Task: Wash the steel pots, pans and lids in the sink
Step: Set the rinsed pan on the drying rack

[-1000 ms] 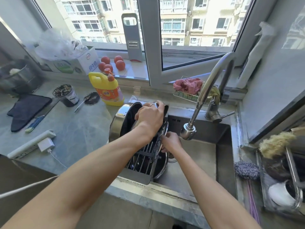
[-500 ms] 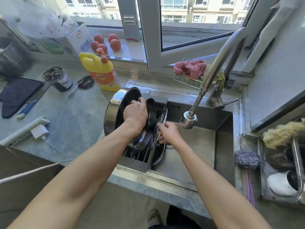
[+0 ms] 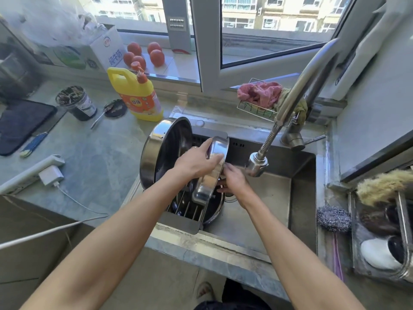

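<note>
While a rounded rectangular steel tray (image 3: pixel 210 168) was held on edge over the slotted grey drying rack (image 3: pixel 185 211) at the left end of the steel sink (image 3: pixel 263 211), it was grasped along its upper side by the left hand (image 3: pixel 196 163), fingers curled over the rim. The right hand (image 3: pixel 233 181) was placed against the tray's far face, but whether it was gripped there could not be told. A large round steel pan (image 3: pixel 163 151) was stood on edge in the rack, just left of the tray. The spring-necked steel tap (image 3: pixel 257 164) was hung over the basin beside the right hand. On the grey counter (image 3: pixel 96 153), a yellow detergent bottle (image 3: pixel 136 95) was stood behind the pan, and 5 red tomatoes (image 3: pixel 145 54) were laid on the sill.
</note>
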### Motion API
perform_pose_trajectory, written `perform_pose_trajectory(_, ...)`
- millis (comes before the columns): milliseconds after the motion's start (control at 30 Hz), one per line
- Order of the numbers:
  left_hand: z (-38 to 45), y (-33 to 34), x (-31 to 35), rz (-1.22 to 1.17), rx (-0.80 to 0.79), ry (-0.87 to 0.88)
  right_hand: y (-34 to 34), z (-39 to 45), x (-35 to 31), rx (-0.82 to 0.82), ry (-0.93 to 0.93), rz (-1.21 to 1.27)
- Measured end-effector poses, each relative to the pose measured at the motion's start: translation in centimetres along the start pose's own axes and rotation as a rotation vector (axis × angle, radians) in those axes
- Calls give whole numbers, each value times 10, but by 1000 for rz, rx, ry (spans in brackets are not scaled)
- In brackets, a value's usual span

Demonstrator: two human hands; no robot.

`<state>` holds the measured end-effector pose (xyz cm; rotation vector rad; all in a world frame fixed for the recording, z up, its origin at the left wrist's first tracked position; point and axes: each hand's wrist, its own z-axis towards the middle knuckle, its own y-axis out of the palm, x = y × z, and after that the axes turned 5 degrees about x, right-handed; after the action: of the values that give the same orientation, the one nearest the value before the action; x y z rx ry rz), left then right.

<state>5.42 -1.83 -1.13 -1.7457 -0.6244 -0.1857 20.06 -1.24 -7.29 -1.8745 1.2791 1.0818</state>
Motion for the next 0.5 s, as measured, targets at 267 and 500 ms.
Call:
perform_pose_trajectory(267, -27, 2, -1, -211, 149, -58, -17, -11, 10, 22, 65, -127)
perform_pose_trajectory(500, -52, -1, -10, -320, 245, -39, -37, -37, 23, 136, 105, -84)
